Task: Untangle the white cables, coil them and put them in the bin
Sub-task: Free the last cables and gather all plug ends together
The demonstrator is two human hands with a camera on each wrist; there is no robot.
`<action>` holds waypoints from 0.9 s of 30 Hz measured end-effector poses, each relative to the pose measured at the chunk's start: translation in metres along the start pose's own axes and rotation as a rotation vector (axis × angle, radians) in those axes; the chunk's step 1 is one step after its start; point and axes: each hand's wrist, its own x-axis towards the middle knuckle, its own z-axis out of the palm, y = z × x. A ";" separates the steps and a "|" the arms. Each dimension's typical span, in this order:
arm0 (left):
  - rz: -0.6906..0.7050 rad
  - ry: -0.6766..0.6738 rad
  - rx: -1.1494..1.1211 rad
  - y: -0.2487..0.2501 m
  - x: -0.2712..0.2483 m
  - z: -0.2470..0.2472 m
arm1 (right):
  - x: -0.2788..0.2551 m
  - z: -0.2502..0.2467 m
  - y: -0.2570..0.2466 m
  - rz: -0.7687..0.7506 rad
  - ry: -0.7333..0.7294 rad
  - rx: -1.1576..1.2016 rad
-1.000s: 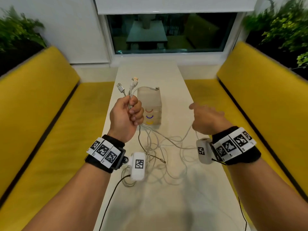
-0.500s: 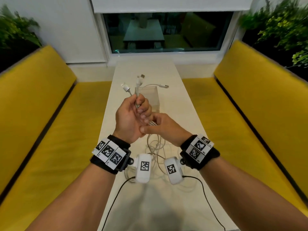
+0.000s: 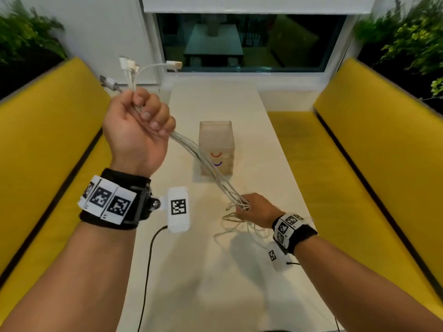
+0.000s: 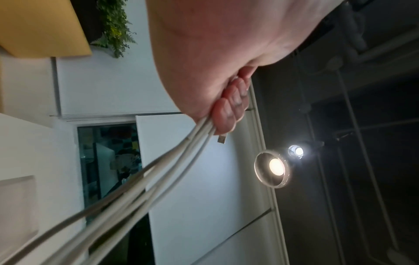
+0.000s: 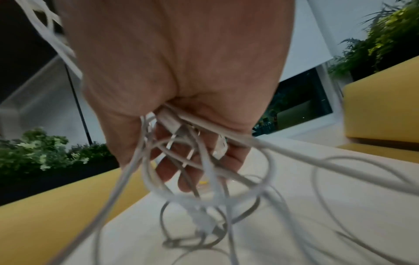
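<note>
Several white cables [image 3: 203, 161] stretch as one bundle between my hands. My left hand [image 3: 139, 125] is raised at the upper left and grips the bundle near its ends, so the plugs [image 3: 127, 65] stick up above the fist. In the left wrist view the cables [image 4: 145, 181] leave my curled fingers [image 4: 226, 114]. My right hand [image 3: 256, 209] is low over the table [image 3: 215, 283] and holds the bundle farther down. Loose loops [image 3: 242, 226] trail on the table beneath it. In the right wrist view tangled cables [image 5: 204, 161] cross my right hand's fingers [image 5: 172, 170]. A translucent bin [image 3: 215, 147] stands behind the bundle.
The long white table runs away from me toward a dark window [image 3: 249, 41]. Yellow benches [image 3: 48, 152] flank it, the right bench [image 3: 374, 152] close to my right arm. Black sensor leads [image 3: 148, 259] run from my wrists over the near table.
My left hand has lifted up and to the left with the plug ends. My right hand has slid down the bundle toward the table, pulling the cables straight between the hands.
</note>
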 end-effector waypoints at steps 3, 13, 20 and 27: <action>0.050 0.017 -0.021 0.010 0.001 0.003 | -0.001 0.004 0.015 0.048 0.042 -0.050; -0.034 0.141 0.056 -0.035 0.000 -0.008 | -0.004 0.006 0.021 0.288 -0.179 -0.256; -0.209 0.134 0.082 -0.083 -0.018 0.001 | -0.013 -0.047 -0.057 0.017 -0.248 0.188; -0.221 0.056 0.168 -0.083 -0.018 0.018 | -0.032 -0.104 -0.118 0.208 -0.025 -0.458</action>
